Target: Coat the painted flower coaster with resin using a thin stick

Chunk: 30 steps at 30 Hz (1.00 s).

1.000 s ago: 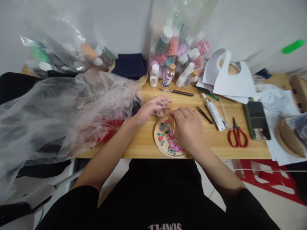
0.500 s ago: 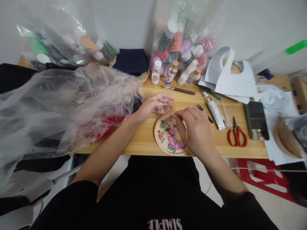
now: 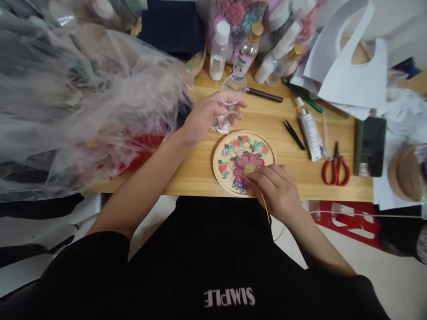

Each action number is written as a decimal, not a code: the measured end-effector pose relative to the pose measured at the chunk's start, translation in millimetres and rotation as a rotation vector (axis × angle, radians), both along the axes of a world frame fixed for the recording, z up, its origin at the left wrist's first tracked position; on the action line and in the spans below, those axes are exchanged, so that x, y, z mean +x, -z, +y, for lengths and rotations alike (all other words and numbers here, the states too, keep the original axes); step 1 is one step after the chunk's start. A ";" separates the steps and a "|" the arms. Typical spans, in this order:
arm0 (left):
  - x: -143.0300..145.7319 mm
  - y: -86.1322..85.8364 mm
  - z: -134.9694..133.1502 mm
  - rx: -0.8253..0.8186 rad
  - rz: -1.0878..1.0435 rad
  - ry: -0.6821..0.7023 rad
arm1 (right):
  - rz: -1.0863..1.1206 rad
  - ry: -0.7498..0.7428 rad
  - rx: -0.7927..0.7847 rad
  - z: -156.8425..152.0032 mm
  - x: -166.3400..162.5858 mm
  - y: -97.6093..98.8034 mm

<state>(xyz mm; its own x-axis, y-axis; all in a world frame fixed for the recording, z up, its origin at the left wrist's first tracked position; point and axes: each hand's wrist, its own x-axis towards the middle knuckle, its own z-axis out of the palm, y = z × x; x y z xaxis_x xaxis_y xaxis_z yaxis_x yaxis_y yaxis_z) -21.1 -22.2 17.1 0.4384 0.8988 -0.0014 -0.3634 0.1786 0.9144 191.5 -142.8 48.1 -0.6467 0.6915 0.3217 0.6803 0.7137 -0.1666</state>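
Observation:
My left hand (image 3: 204, 116) holds a small clear plastic cup (image 3: 234, 83) beyond the plate, its fingers curled around it. What looks like a second clear cup and a crumpled white tissue (image 3: 220, 128) show below those fingers. In my right hand (image 3: 277, 190) a thin yellow stick (image 3: 266, 208) is pinched, one end sticking out toward my body. That hand hovers at, or rests on, the lower right of a round wooden plate (image 3: 218, 178); contact is hard to tell. On the plate are a glossy pink flower (image 3: 247, 165) and red and green fruit and leaf motifs.
Behind stand several small bottles (image 3: 247, 49) and a dark-handled tool (image 3: 265, 94). Rightward lie black tweezers (image 3: 293, 134), a glue tube (image 3: 312, 133), red-handled pliers (image 3: 335, 171) and a phone (image 3: 370, 144). Clear plastic sheeting (image 3: 100, 102) covers the left side.
My right hand has moved from above the plate to its lower right, uncovering the flower and upper motifs. The clear cup now shows more plainly. The view has tilted down and closer.

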 end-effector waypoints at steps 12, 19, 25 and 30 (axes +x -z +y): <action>-1.0 -0.3 -0.2 -0.032 0.037 -0.008 | 0.012 -0.018 -0.021 0.7 -4.6 5.8; -0.6 -4.2 -0.9 -0.035 0.046 -0.004 | 0.006 -0.015 -0.030 2.1 -6.1 5.0; -0.8 -2.4 -0.7 -0.053 0.035 0.000 | 0.068 -0.004 -0.053 2.5 -3.8 2.0; -0.9 -1.7 0.1 -0.011 0.020 -0.008 | 0.140 0.001 -0.084 11.0 0.8 -2.2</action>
<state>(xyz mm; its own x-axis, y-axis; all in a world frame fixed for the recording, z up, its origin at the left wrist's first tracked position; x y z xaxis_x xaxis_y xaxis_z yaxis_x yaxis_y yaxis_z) -22.0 -22.1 18.8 0.4312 0.9021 -0.0197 -0.3462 0.1855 0.9196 192.3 -131.8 50.3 -0.5987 0.7204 0.3501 0.6471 0.6926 -0.3187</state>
